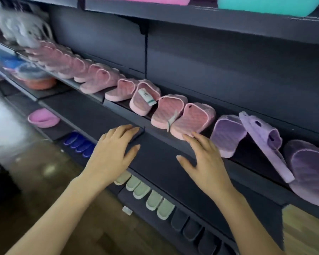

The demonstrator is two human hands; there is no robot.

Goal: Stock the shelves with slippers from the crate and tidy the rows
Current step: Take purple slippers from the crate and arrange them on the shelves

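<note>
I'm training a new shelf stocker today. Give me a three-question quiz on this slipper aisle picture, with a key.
1. True or false: the left hand is holding a slipper.
2. Which slipper in the row is tipped on its edge? A) a pink slipper B) the lilac slipper C) a green slipper
3. Fill in: the right hand has its fingertips at the toe of a ____ slipper.

Key:
1. False; it lies flat and empty on the shelf edge.
2. B
3. pink
</note>
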